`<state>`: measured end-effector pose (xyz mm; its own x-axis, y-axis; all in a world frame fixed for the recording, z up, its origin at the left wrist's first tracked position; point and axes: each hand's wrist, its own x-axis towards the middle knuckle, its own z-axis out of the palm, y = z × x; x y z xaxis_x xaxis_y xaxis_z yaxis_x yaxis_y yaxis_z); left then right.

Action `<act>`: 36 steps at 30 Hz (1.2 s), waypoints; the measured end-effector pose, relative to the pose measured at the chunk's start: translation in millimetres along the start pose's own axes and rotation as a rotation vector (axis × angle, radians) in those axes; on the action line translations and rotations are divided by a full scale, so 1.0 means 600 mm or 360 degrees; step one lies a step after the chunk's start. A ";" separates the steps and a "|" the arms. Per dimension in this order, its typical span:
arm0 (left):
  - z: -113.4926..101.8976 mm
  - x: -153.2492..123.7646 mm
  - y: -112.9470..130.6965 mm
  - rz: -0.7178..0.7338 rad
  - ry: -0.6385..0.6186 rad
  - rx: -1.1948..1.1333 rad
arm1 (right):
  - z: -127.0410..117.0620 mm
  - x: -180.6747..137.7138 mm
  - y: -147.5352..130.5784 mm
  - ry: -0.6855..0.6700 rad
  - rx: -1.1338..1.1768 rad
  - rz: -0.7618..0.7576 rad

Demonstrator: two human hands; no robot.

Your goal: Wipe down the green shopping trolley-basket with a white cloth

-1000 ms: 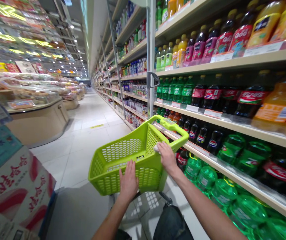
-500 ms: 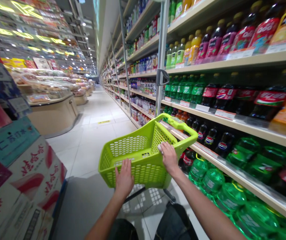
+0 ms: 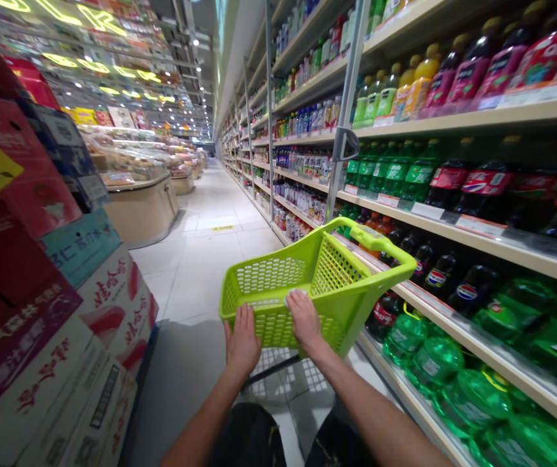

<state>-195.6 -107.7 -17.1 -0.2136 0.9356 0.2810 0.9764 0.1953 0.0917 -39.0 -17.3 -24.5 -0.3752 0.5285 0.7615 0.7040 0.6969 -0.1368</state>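
A lime-green plastic shopping cart [image 3: 278, 285] with perforated sides stands in front of me, its handle towards the shelves at the right. My left hand [image 3: 243, 338] grips the near side rim close to the left end, fingers over the edge and thumb apart. Further right on that same rim is my right hand [image 3: 304, 319], its fingers closed on a crumpled white wipe [image 3: 294, 296]. Only a little of the wipe shows by the fingertips; whether it is cloth or paper I cannot tell. Both palms are hidden.
Shelves [image 3: 454, 211] of soft drink bottles [image 3: 487, 180] run along the right side. Stacked drink cartons [image 3: 108, 298] stand close on the left. Behind them is a rounded display counter [image 3: 142, 211] with packaged food. A tiled aisle [image 3: 195, 259] stretches ahead.
My right hand has slid left along the cart's near rim with the wipe, away from the handle end. The view has turned left, showing more cartons. My left hand stays on the rim.
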 end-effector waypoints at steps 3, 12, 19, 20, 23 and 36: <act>-0.002 -0.005 -0.015 -0.0005 -0.0033 -0.0036 | 0.021 0.004 -0.037 -0.0082 0.0101 -0.0133; -0.010 -0.015 -0.064 -0.0263 -0.0159 -0.0174 | 0.043 0.014 -0.067 -0.0123 0.0178 -0.0058; -0.008 -0.007 -0.098 -0.0249 -0.0186 -0.0485 | 0.095 0.026 -0.156 -0.0076 0.0352 -0.0316; -0.005 -0.006 -0.106 -0.0261 -0.0181 -0.0555 | 0.102 0.023 -0.160 -0.0051 0.0367 -0.0360; 0.007 -0.006 -0.123 -0.0235 -0.0129 -0.0807 | 0.127 -0.007 -0.167 -0.0020 0.0400 -0.0512; -0.018 -0.001 -0.105 -0.0250 -0.0091 -0.0553 | 0.062 -0.054 -0.119 -0.0077 0.0407 -0.0494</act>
<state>-257.5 -123.9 -12.7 -0.3481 0.9190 0.1852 0.8612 0.2354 0.4505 -99.3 -66.2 -63.0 -0.5786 0.2920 0.7615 0.3825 0.9218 -0.0629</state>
